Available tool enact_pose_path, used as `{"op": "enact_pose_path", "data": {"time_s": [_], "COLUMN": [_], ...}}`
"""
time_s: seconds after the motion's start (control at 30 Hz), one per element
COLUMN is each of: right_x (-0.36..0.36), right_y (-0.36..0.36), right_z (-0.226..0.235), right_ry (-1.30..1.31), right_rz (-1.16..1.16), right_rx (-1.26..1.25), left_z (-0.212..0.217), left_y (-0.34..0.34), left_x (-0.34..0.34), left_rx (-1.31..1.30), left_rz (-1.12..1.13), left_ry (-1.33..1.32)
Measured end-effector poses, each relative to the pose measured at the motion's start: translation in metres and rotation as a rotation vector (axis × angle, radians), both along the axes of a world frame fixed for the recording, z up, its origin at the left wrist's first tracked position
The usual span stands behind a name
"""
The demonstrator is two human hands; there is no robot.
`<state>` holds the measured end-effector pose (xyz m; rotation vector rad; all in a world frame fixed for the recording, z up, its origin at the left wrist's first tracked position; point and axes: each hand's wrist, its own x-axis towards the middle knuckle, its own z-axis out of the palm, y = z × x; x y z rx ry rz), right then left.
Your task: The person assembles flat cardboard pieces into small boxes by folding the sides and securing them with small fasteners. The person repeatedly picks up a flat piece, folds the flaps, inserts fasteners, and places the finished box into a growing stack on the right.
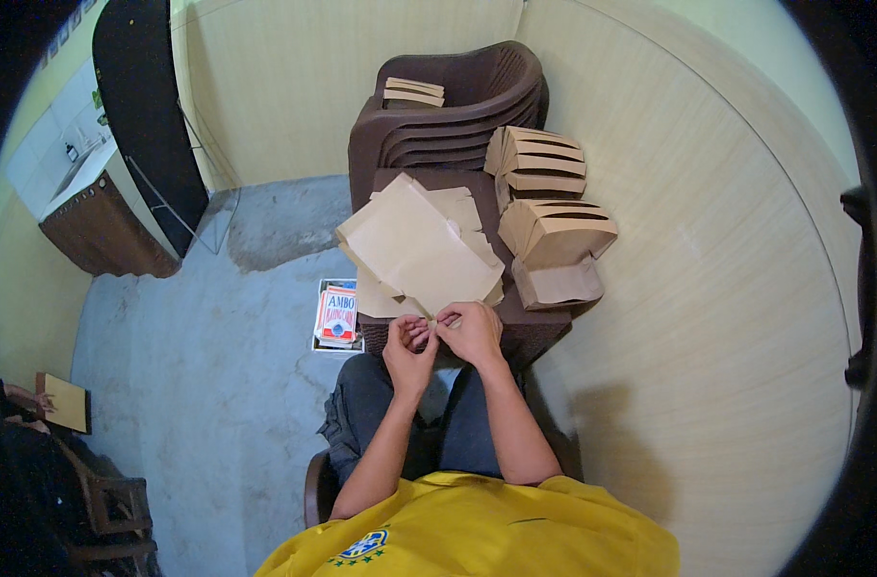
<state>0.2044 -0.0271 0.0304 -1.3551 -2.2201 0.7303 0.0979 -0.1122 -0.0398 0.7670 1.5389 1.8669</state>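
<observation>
Fingers (436, 332) of both hands pinch the near edge of a creased, flat brown paper sheet (414, 245)

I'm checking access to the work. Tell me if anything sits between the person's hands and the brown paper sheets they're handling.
Nothing visible does. The left hand and right hand meet at the near edge of the brown paper sheets. The finished paper bags lie off to the right, clear of both hands.

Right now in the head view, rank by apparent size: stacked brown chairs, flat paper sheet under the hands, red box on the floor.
1. stacked brown chairs
2. flat paper sheet
3. red box
The chairs stand farther away, so their true lead is likely greater.
</observation>
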Motion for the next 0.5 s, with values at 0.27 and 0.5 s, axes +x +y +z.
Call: {"op": "enact_pose_path", "data": {"time_s": [0.27, 0.5], "right_x": [-0.005, -0.011], "right_y": [-0.005, -0.017], "right_z": [0.001, -0.013], "right_ry": [-0.097, -0.115], "right_rz": [0.088, 0.022], "right_rx": [0.041, 0.124], "left_z": [0.006, 0.005], "left_y": [-0.010, -0.012], "left_x": [0.015, 0.031], "left_rx": [-0.034, 0.021], "left_rz": [0.083, 0.139], "left_ry": [0.256, 0.042]}}
